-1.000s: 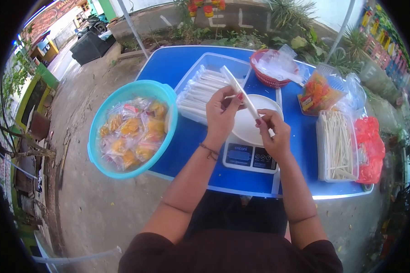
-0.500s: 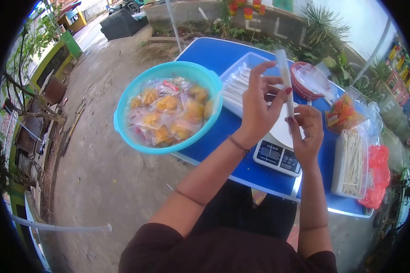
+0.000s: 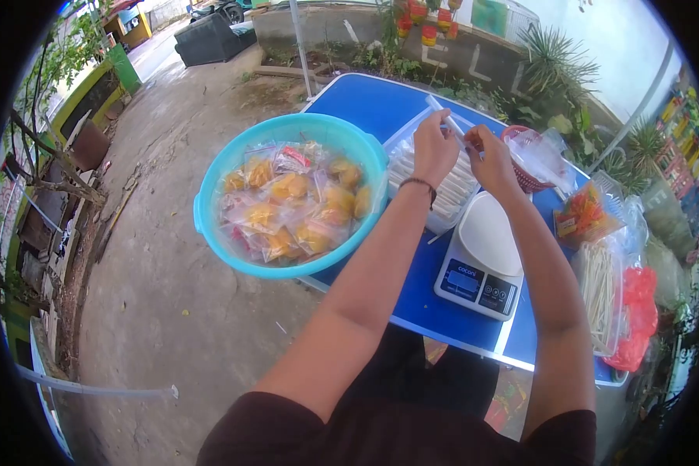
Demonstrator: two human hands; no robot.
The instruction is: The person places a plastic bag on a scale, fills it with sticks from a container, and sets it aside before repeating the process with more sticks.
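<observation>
Above the far side of the table, a slim white plastic-wrapped roll (image 3: 447, 115) is held in both hands. My left hand (image 3: 435, 151) pinches it from the left, and the fingers of my right hand (image 3: 489, 159) are closed at its nearer end. Just beneath them, a clear plastic tub (image 3: 440, 226) holds several similar white rolls (image 3: 452, 194) side by side. A white digital kitchen scale (image 3: 474, 287) with a round pan (image 3: 489, 233) stands below my right forearm.
A turquoise basin (image 3: 210, 225) of bagged orange-yellow food sits left on the blue table (image 3: 357, 97). To the right are a red basket (image 3: 532, 180) with plastic bags, a packet of orange pieces (image 3: 586, 217), a box of pale sticks (image 3: 598, 299) and a red bag (image 3: 637, 311).
Both hands have moved away from me, from over the scale to over the tub, carrying the roll. It has gone from nearly upright to slanting. More of the scale now shows.
</observation>
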